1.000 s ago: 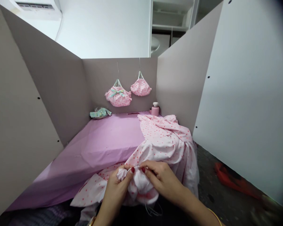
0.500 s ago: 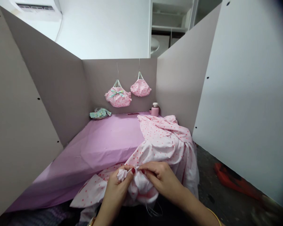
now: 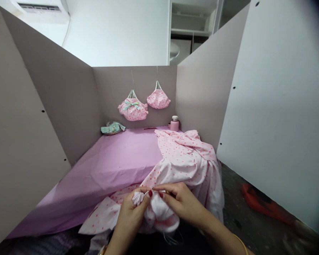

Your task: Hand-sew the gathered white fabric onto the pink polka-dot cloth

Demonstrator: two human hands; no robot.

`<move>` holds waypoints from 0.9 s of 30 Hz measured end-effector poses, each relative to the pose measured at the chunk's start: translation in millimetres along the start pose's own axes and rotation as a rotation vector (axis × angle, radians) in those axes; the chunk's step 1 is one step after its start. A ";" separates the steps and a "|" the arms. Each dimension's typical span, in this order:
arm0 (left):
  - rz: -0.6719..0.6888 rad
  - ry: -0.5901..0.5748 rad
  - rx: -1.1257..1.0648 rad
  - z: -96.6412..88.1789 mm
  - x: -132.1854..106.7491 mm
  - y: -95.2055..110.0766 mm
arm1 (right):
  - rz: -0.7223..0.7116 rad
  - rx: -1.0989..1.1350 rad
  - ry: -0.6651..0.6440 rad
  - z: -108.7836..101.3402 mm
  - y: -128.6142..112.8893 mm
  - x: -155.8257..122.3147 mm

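Pink dotted fabric (image 3: 186,159) spreads over the right of the table and hangs down its front to my lap. My left hand (image 3: 133,209) pinches its gathered, whitish edge, with a bunched roll of folds showing between thumb and fingers. Close beside it, my right hand (image 3: 180,202) is closed on the same edge, thumb and forefinger pressed together. Whether a needle is between those fingertips is too small to make out. Below the hands, loose white threads (image 3: 172,239) dangle from the cloth.
A purple cloth (image 3: 122,152) covers the table. Grey panels (image 3: 207,78) enclose it. Two small pink dotted pouch-like pieces (image 3: 134,112) hang on the back panel. A pink bottle (image 3: 174,124) stands at the back right, and a green patterned bundle (image 3: 113,128) lies back left.
My right fingers have shifted slightly along the gathered edge, and the forefinger has straightened toward my left thumb. My left hand stays in place.
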State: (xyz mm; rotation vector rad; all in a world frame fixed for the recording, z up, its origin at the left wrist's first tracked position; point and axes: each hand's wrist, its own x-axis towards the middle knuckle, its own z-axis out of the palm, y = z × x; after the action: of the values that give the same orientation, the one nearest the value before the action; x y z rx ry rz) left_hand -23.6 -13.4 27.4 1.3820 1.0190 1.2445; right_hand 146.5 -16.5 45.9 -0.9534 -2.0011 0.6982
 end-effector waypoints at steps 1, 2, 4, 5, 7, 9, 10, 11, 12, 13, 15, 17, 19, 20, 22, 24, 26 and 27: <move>0.003 -0.002 0.006 -0.3 0.2 -0.2 | 0.004 0.011 -0.005 0.0 -0.2 0.2; 0.005 -0.003 0.011 -0.6 0.3 -0.7 | 0.008 0.016 -0.006 0.1 -0.4 0.2; 0.004 -0.003 0.022 -1.2 0.5 -2.3 | 0.013 0.018 0.004 0.4 -0.3 -0.2; 0.001 0.002 0.027 -1.5 0.6 -3.3 | 0.011 0.020 0.013 0.5 0.0 -0.5; -0.011 0.017 0.038 -1.6 0.9 -4.9 | 0.004 0.023 0.028 0.6 0.8 -1.1; -0.023 0.032 0.048 -1.3 1.0 -5.6 | 0.004 0.015 0.038 0.7 1.5 -1.3; -0.028 0.037 0.052 -1.1 1.0 -5.6 | 0.006 0.009 0.041 0.9 1.7 -1.3; -0.034 0.040 0.056 -1.0 0.9 -5.4 | 0.006 0.005 0.041 1.1 1.8 -1.3; -0.040 0.042 0.059 -0.9 0.7 -5.0 | 0.005 0.003 0.038 1.3 1.7 -1.2; -0.044 0.042 0.062 -0.8 0.4 -4.7 | 0.002 0.004 0.035 1.5 1.5 -1.1; -0.045 0.039 0.072 -1.0 -0.2 -3.9 | -0.007 0.007 0.030 1.8 1.0 -1.1; -0.031 0.037 0.086 -1.2 -0.5 -3.3 | -0.013 0.008 0.027 1.6 0.6 -1.3; -0.013 0.036 0.094 -1.2 -0.7 -2.4 | -0.009 0.000 0.027 1.4 0.3 -1.7; -0.005 0.037 0.099 -1.2 -0.8 -1.9 | -0.004 -0.009 0.028 1.3 0.2 -1.9; 0.010 0.035 0.115 -1.0 -0.9 -0.8 | 0.008 -0.035 0.035 1.6 0.0 -2.1; 0.024 0.034 0.140 -0.9 -0.9 0.2 | 0.017 -0.064 0.040 2.9 -0.4 -2.0; 0.039 0.036 0.165 -0.9 -0.9 0.8 | 0.022 -0.094 0.049 4.9 -1.2 -1.4; 0.045 0.038 0.172 -0.9 -0.7 1.0 | 0.024 -0.111 0.056 6.0 -1.7 -1.1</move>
State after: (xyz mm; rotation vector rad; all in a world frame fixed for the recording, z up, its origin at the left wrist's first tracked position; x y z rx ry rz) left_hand -24.6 -14.2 28.3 1.5250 1.1493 1.2433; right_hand 141.3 -19.1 43.5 -1.0520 -1.9993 0.5719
